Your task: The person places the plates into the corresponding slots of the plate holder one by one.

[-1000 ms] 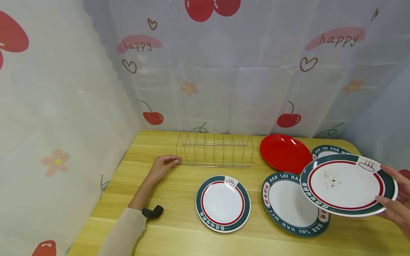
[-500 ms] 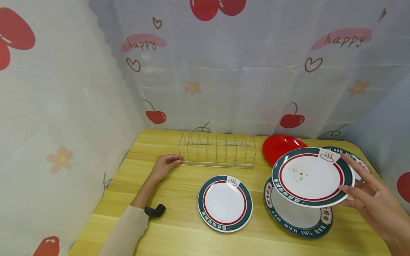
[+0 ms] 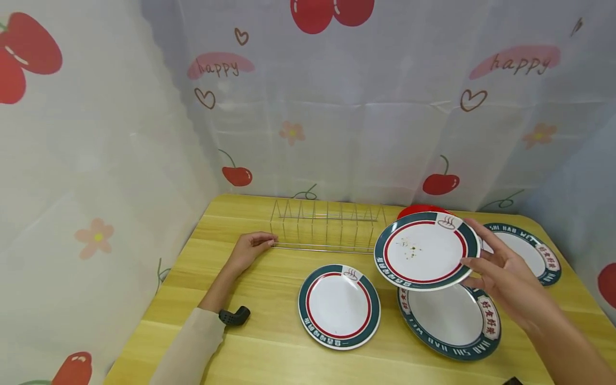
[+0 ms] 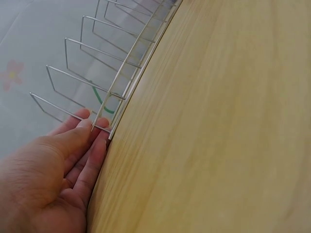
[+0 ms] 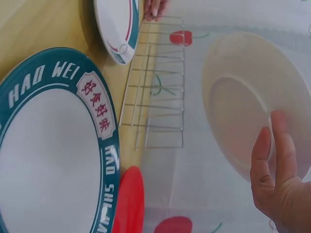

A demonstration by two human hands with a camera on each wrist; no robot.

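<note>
My right hand [image 3: 505, 280] grips the right edge of a white plate [image 3: 425, 251] with a green and red rim and brown specks on its face. It is held up, slightly tilted, above a larger green-rimmed plate [image 3: 445, 323]. The right wrist view shows the pale underside of the held plate [image 5: 238, 104], with fingers against it. My left hand [image 3: 247, 252] pinches the near left corner of a wire plate rack [image 3: 313, 247]. In the left wrist view, thumb and fingertips close round the end wires of the rack [image 4: 120, 98]. No plates stand in its slots.
A smaller green-and-red-rimmed plate [image 3: 339, 307] lies in front of the rack on the wooden table [image 3: 269, 331]. Behind the held plate, a red plate [image 3: 418, 210] is mostly covered. Another green-rimmed plate [image 3: 529, 251] lies far right. Patterned curtains [image 3: 361, 133] surround the table.
My right hand has carried the specked plate leftward from the right edge, toward the rack, covering more of the red plate. My left hand stays at the rack's corner.
</note>
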